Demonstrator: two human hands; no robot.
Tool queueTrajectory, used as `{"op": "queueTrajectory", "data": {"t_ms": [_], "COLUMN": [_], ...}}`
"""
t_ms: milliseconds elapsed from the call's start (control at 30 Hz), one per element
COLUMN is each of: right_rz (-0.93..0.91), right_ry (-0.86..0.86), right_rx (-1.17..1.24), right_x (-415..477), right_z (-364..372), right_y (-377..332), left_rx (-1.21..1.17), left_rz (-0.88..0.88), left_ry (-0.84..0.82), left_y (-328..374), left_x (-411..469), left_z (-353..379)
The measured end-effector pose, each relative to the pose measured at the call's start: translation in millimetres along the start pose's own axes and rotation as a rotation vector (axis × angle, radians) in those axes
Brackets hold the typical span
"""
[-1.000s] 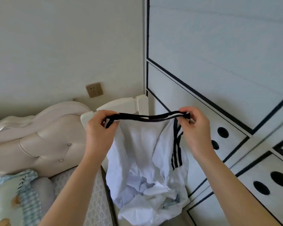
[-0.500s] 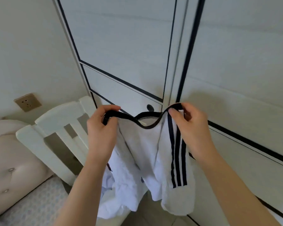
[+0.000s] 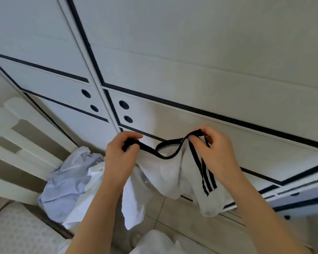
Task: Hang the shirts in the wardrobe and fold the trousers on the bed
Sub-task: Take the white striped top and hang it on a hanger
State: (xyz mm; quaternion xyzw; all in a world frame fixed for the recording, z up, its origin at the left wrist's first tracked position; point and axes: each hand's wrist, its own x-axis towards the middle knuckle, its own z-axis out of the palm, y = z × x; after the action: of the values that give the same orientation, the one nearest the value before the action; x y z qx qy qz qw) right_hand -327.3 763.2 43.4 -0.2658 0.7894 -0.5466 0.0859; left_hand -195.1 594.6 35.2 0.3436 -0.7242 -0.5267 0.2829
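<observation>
Soft white shirt [image 3: 165,173] at frame centre, black ribbed collar sagging, three black stripes, left hand [image 3: 120,156] and right hand [image 3: 216,153] pinching collar, smooth panelled wardrobe [image 3: 191,61] behind, crumpled pale clothes [image 3: 66,186] lower left

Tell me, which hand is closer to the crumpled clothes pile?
Left. The left hand pinches the black band just beside the crumpled clothes pile; the right hand pinches the band's other end, farther off across the white garment.
</observation>
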Motion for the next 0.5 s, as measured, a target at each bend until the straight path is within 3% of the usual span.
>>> {"op": "queueTrajectory", "data": {"t_ms": [267,500], "right_rz": [0.038,-0.057], "right_ry": [-0.073,0.04], "right_rx": [-0.156,-0.342], "right_x": [-39.1,-58.7], "right_z": [-94.5,-150.0], "right_y": [51.8,79.6], "left_rx": [0.042,0.165], "left_rz": [0.063,0.153], "left_ry": [-0.294,-0.697], "left_y": [11.8,26.4], "left_x": [-55.2,-82.6], "left_z": [116.4,201.7]}}
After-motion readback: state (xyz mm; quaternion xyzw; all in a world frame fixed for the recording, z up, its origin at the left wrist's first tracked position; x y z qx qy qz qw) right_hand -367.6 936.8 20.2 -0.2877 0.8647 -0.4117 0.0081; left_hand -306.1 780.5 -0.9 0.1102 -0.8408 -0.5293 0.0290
